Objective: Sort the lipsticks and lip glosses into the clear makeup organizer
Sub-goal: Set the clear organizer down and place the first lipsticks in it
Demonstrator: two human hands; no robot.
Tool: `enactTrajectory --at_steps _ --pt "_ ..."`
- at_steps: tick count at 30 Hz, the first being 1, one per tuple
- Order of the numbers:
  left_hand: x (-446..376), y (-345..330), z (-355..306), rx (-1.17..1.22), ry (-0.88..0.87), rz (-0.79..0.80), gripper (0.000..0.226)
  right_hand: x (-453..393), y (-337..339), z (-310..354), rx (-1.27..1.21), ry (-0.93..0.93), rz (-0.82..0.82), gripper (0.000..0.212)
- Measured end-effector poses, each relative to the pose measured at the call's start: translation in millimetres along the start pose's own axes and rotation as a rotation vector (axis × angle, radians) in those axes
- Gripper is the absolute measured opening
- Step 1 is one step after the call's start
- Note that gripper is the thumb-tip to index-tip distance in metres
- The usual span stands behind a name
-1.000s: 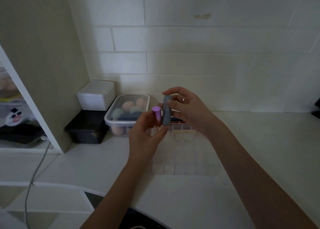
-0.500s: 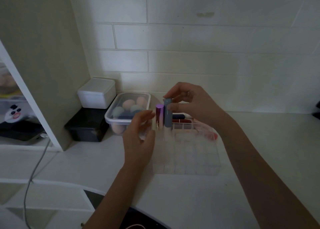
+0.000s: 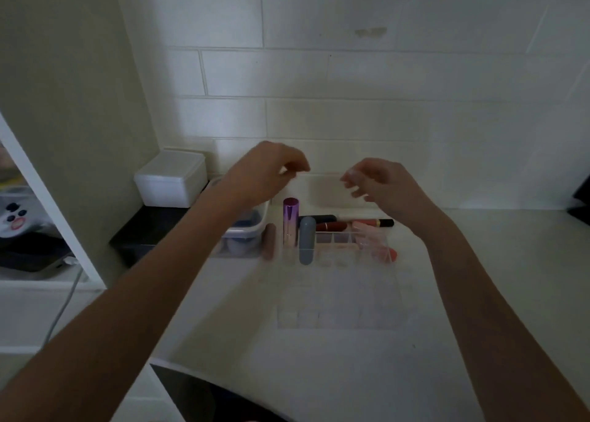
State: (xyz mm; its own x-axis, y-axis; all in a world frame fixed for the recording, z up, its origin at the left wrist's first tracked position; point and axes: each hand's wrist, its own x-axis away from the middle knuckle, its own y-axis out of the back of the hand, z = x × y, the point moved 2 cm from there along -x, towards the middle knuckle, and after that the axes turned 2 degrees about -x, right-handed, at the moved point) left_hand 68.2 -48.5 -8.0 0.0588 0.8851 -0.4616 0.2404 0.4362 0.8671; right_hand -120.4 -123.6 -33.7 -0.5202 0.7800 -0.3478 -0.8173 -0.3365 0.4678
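Note:
A clear gridded makeup organizer (image 3: 344, 297) sits on the white counter. A purple metallic lipstick (image 3: 290, 222) and a grey-blue lipstick (image 3: 307, 240) stand upright in its back-left slots. A brownish tube (image 3: 269, 241) stands at the organizer's left edge. Behind the organizer lie a black tube (image 3: 319, 219), a red lipstick (image 3: 332, 227) and a coral gloss with a black cap (image 3: 373, 223); a coral-red tube (image 3: 384, 254) lies at its right side. My left hand (image 3: 268, 172) and my right hand (image 3: 380, 182) hover above them, both holding nothing, fingers loosely curled and apart.
A clear tub of makeup sponges (image 3: 245, 227) stands left of the organizer, partly hidden by my left arm. A white lidded box (image 3: 170, 179) rests on a black box (image 3: 150, 230). A white shelf unit (image 3: 54, 217) and a grey cable (image 3: 64, 306) are at the left.
Both hands let go of the purple and grey-blue lipsticks, which now stand in the organizer. The hands have lifted up and moved apart.

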Motion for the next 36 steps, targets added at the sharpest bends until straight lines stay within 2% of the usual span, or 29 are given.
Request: enactTrajectory --at_steps 2,4,6,9,14,16,17,19,21,23,27,30,36 --pt "-24.8 -25.6 -3.4 -0.055 -0.051 0.266 0.029 -0.3 6.1 -17.8 0.059 -0.082 -0.034 0.019" --pt "-39.5 -55.9 -2.5 -0.124 -0.071 0.482 0.036 -0.9 3.5 -33.4 0.134 -0.146 0.004 0.018" --pt "-45.7 -81.2 6.2 -0.174 -0.054 0.579 0.042 -1.3 -2.5 -41.6 0.130 -0.184 0.037 0.013" --pt "-44.3 -103.5 17.6 -0.174 0.001 0.615 0.039 -1.3 -6.0 -41.6 0.078 -0.176 0.033 0.013" --pt "-44.4 -104.3 16.5 -0.165 0.048 0.490 0.027 -0.7 0.6 -34.9 0.052 -0.129 -0.006 0.016" --pt "-45.2 -91.0 13.5 -0.069 0.099 0.340 0.031 -1.7 2.6 -31.4 0.028 -0.097 -0.039 0.013" --pt "-43.9 -80.3 10.8 0.065 0.147 0.235 0.032 -2.1 3.0 -28.0 0.008 -0.069 -0.060 0.014" --pt "-34.5 -55.5 1.8 0.507 0.259 0.090 0.039 -2.1 2.9 -17.0 -0.055 0.003 -0.076 0.020" --pt "-20.3 -35.5 -7.8 0.863 0.311 0.093 0.046 -0.1 -0.1 -2.9 -0.127 0.078 -0.031 0.028" --pt "-9.0 -23.3 -15.6 0.987 0.316 0.125 0.046 2.5 -5.4 10.0 -0.177 0.132 0.003 0.032" --pt "3.4 -9.9 -21.4 0.923 0.305 0.046 0.039 6.1 -14.8 25.2 -0.209 0.159 -0.057 0.026" --pt "9.8 -6.0 -22.6 0.938 0.280 0.053 0.027 7.9 -17.4 29.8 -0.239 0.158 -0.083 0.024" --pt "20.0 -8.1 -25.1 0.915 0.295 -0.020 0.029 10.9 -11.1 34.1 -0.223 0.121 0.003 0.017"
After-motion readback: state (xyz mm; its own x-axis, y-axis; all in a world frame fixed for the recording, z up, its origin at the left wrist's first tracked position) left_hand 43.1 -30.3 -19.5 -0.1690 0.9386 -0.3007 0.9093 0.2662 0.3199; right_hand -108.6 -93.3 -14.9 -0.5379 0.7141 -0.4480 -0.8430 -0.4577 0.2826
